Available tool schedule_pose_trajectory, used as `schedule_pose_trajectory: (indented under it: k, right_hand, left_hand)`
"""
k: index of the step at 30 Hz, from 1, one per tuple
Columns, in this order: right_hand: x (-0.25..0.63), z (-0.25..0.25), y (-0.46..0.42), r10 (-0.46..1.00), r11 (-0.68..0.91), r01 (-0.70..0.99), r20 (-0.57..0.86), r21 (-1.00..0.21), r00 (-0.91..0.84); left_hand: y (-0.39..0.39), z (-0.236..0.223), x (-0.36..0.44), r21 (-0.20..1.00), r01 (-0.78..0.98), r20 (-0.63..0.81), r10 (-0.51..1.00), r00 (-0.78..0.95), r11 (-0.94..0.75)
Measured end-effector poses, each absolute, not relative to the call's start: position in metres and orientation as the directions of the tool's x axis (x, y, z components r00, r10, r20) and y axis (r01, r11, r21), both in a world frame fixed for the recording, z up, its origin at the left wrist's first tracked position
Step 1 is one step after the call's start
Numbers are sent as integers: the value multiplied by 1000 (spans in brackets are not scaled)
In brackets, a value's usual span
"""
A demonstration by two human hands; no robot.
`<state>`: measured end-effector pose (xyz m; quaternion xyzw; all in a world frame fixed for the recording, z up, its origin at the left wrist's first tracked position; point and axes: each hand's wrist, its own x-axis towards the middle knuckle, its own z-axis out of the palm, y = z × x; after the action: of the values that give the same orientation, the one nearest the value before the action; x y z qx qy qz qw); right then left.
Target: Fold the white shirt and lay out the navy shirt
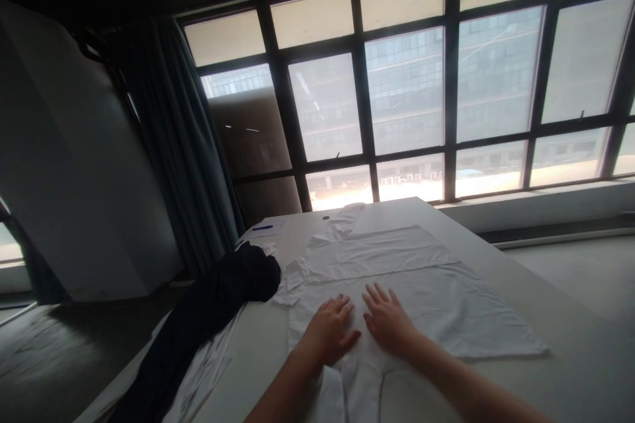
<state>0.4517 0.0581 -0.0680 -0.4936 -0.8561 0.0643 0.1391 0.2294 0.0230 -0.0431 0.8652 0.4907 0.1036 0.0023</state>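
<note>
White shirt point(421, 297) is laid out on the table point(411, 210), reaching to 2 o'clock. Left hand point(331, 327) and right hand point(389, 320) rest palm-down on it, fingers loosely spread, no pinch visible, probably keeping it flat. Dark garment point(213, 304) lies around 10 o'clock, presumably set aside.

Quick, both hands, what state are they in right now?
Left hand: open, palm down on the white cloth shirt, gripping nothing visible.
Right hand: open, palm down on the same shirt, fingers spread, gripping nothing visible.
</note>
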Motion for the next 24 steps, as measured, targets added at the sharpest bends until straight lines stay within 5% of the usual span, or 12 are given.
schedule_pose_trajectory:
  k: [7, 15, 21, 24]
  right_hand:
    - [456, -72, 50, 835, 545, 781, 112, -305, -539]
    - [628, -95, 104, 983, 173, 974, 91, -148, -161]
    - [743, -119, 110, 979, -144, 986, 136, -80, 154]
    - [741, -110, 104, 924, -207, 976, 314, -72, 219]
  left_hand:
    - [23, -62, 207, 131, 894, 4, 902, 432, -429]
    - [3, -59, 142, 100, 948, 14, 953, 302, -302]
    - [-18, -57, 113, 91, 952, 137, 950, 279, -293]
    - [-31, -35, 125, 108, 899, 284, 880, 381, -424]
